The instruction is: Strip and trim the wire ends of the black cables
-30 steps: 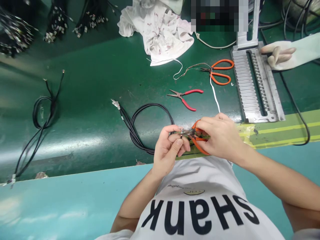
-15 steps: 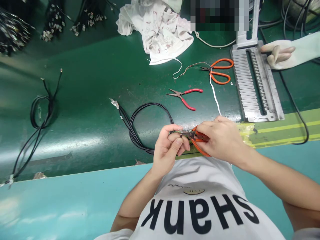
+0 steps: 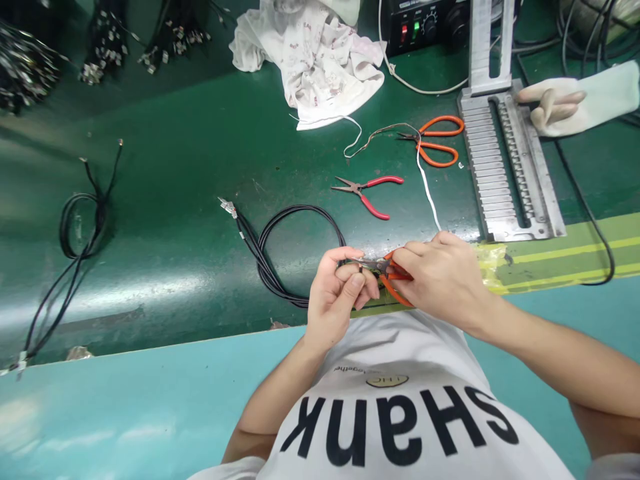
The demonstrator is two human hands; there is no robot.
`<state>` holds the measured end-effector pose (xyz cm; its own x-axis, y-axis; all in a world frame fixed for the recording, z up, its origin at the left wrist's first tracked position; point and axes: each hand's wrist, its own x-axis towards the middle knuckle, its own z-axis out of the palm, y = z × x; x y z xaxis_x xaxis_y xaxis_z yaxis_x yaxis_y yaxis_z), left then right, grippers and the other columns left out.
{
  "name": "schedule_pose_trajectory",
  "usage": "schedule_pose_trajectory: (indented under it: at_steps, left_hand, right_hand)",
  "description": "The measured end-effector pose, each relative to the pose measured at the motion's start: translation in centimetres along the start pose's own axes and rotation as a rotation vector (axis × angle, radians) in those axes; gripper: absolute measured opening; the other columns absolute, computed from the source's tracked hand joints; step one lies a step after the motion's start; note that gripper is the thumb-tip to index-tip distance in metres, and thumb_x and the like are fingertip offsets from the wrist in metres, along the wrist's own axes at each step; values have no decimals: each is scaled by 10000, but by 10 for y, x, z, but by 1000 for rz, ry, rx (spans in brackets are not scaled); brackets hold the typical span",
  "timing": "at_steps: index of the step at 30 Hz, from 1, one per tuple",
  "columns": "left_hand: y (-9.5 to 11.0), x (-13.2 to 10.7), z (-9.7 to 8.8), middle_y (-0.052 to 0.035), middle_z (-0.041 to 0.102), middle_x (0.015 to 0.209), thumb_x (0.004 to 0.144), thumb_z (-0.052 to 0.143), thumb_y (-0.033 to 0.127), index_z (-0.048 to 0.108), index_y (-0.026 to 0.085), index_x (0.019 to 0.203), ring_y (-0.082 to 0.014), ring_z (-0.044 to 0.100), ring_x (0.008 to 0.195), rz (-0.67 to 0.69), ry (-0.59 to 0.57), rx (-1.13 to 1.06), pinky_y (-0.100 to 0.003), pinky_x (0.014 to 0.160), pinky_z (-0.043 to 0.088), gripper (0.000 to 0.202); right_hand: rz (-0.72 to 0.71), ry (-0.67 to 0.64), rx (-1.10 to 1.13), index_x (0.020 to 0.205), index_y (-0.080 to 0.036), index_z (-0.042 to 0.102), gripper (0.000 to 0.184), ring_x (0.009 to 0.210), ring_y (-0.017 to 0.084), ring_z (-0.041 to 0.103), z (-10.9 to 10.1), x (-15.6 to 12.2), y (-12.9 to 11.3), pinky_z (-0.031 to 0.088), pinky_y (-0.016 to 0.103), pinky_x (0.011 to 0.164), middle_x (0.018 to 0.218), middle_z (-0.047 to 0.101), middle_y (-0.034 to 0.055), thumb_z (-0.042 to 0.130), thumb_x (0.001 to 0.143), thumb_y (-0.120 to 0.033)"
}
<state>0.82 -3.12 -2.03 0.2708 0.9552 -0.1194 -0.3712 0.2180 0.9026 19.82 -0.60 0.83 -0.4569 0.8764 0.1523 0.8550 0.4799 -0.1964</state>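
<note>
Pliers with orange handles (image 3: 395, 293) sit clamped in the right hand (image 3: 443, 283), their tips at a small metal part (image 3: 361, 268) pinched by the left hand (image 3: 340, 300), the hands nearly touching above the table (image 3: 165, 167) edge. Coiled black cable (image 3: 295, 230) lies beside them; red-handled pliers (image 3: 367, 197) and orange scissors (image 3: 435, 141) rest nearby.

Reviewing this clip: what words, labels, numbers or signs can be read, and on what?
"Shark": big black letters on the white T-shirt, upside down.
"together": small print above it.
Oval badge: too small to read.
Red print on the white cloth: too small.
Control box markings: unreadable.
</note>
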Motion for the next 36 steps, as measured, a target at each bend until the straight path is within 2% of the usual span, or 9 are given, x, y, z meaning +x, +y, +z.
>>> schedule_pose_trajectory:
  at_steps: [7,13,17,24,27,29,31,33,36]
  left_hand:
    - [0,-1,1,-12,666,728,976,605,323,492,208,1200,-71,432,522,3,6,6,-183,499,323,275]
    - [0,-1,1,-16,670,738,989,581,303,487,206,1203,-68,421,523,13,-13,17,-182,502,328,253]
    - [0,-1,0,-14,671,736,986,587,304,488,210,1200,-70,426,521,14,-2,16,-184,505,333,254]
    - [0,1,1,-8,668,732,976,606,317,488,208,1192,-65,438,518,-13,15,2,-174,500,330,269]
    - [3,4,1,2,660,725,972,610,321,476,214,1179,-69,454,521,-13,46,10,-167,488,323,268]
    - [6,6,1,4,654,720,979,599,312,467,217,1183,-70,453,523,-1,37,22,-165,483,313,261]
    - [7,6,1,3,650,719,991,579,297,465,217,1196,-67,439,523,1,1,43,-165,489,307,248]
    - [5,5,2,3,649,728,1000,562,276,462,222,1213,-68,448,538,0,-36,65,-165,503,318,241]
    - [0,2,6,1,652,763,1009,543,239,440,236,1256,-82,517,611,27,-62,97,-177,559,378,268]
  right_hand:
    - [-10,-28,79,726,-202,632,198,588,163,546,-2,0,5,227,350,655,678,694,2,567,875,-316]
    - [-16,-41,78,695,-203,625,199,579,156,547,-2,0,7,241,341,648,665,698,-9,571,876,-266]
    - [-31,-24,57,720,-203,620,222,584,165,557,-2,-1,7,241,348,650,677,691,-2,575,894,-333]
    - [-54,40,92,709,-191,618,167,556,140,509,5,-2,9,257,342,648,651,666,-12,591,870,-222]
    - [-28,-48,431,638,-187,558,259,540,110,451,4,-3,16,283,317,630,587,580,-39,642,868,-272]
    - [81,-178,784,647,-190,540,297,558,106,449,1,-5,22,320,286,603,594,543,-45,661,886,-320]
    - [247,-237,1068,740,-197,587,233,625,120,512,-1,-6,26,381,263,606,683,596,-31,691,885,-347]
    - [378,-205,1246,837,-205,630,172,754,151,609,-1,-6,26,459,263,681,836,679,-1,756,842,-321]
    - [453,-113,1461,824,-203,633,200,895,183,688,3,-6,19,529,283,795,987,730,34,820,785,-261]
